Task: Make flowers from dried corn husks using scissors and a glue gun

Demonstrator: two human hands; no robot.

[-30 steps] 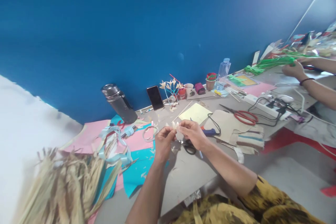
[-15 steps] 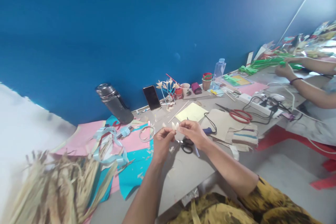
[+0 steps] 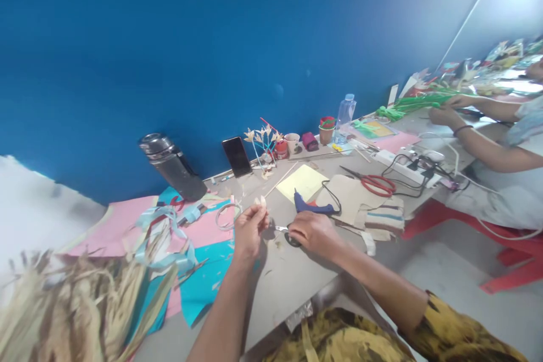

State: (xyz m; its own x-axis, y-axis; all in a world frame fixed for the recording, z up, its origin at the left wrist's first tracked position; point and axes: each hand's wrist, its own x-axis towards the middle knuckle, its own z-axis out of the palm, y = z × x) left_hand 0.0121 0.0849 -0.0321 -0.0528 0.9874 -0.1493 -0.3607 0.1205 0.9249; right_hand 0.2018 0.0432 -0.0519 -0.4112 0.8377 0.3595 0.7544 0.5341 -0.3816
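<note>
My left hand (image 3: 249,232) pinches a small pale petal-like piece (image 3: 263,201) between thumb and fingertips, above the table. To its right, my right hand (image 3: 314,235) is closed over the handles of small black-handled scissors (image 3: 292,238). Their short metal blades point left, toward my left hand; part of the handles is hidden under my fingers. Just beyond my right hand lies a blue glue gun (image 3: 311,205) beside a yellow paper sheet (image 3: 302,181). A roll of clear tape (image 3: 226,217) rests left of my left hand.
Dried husks (image 3: 85,305) and pink and blue sheets (image 3: 207,274) cover the left. A dark flask (image 3: 173,167), phone (image 3: 236,156), husk flowers (image 3: 263,138) and bottle (image 3: 345,119) line the wall. Red-handled scissors (image 3: 377,185) and a power strip (image 3: 407,167) lie right, near a co-worker's hands (image 3: 445,116).
My right hand has left the pale piece and moved down to the black scissors, closing on their handles. My left hand keeps the piece. The view has shifted slightly.
</note>
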